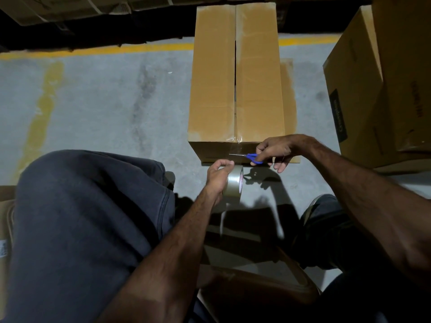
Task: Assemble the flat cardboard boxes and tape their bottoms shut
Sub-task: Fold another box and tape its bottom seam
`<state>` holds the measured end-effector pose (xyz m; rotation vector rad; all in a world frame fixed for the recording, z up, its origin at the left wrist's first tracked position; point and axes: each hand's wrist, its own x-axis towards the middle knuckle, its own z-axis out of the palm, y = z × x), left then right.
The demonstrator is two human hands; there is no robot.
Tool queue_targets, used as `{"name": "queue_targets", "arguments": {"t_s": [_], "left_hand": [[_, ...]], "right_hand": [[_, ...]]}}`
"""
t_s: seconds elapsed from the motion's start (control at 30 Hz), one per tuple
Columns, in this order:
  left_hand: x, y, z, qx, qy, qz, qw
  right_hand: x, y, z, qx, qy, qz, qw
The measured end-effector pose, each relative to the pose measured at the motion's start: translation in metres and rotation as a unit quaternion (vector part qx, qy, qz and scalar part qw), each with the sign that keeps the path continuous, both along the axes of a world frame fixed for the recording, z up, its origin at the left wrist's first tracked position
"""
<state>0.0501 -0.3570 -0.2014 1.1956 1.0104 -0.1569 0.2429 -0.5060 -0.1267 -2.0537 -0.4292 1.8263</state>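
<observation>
A tall brown cardboard box (214, 89) lies on the concrete floor ahead of me, its two flaps meeting at a centre seam with clear tape running down over the near edge. My left hand (218, 176) grips a roll of clear tape (234, 184) just below the box's near face. My right hand (276, 151) holds blue-handled scissors (253, 157), whose blades point left at the tape strip stretched between roll and box.
More brown boxes (377, 85) stand stacked at the right. A yellow floor line (93, 50) runs across the back, with dark stacked goods beyond it. My knees fill the lower left and right. Flat cardboard (251, 287) lies under me.
</observation>
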Motion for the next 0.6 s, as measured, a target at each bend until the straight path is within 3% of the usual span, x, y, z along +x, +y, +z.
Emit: {"name": "queue_targets", "arguments": {"t_s": [0.6], "left_hand": [[0.002,-0.004,0.007,0.028,0.020,0.006,0.999]], "right_hand": [[-0.007,0.003,0.008,-0.024,-0.077,0.040,0.996]]}}
